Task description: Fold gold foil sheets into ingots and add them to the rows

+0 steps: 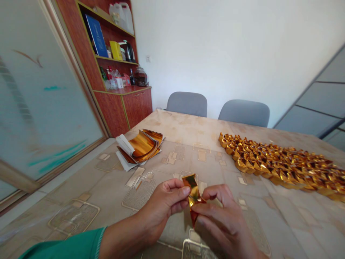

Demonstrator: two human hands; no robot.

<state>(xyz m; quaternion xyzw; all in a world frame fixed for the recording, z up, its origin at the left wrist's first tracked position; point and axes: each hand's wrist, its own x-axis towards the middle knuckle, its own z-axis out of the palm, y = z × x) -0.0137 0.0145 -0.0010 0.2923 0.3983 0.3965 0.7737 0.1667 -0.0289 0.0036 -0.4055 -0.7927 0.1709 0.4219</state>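
A small piece of shiny gold foil paper (193,192), partly folded, is held just above the table between both hands. My left hand (168,198) pinches its left side with thumb and fingers. From the right, my right hand (222,210) grips its lower part, with the thumb and fingertips on the foil. The fingers cover some of its folds. Farther off to the left lies a curled stack of gold foil sheets (144,144) with white backing. On the right side of the table, many folded gold foil pieces (269,160) stand in close rows.
A patterned cloth covers the table (172,158). Two grey chairs (187,103) stand at its far edge, by a white wall. A red-brown cabinet (113,108) with bottles and boxes is at the back left, beside a frosted glass door (48,97).
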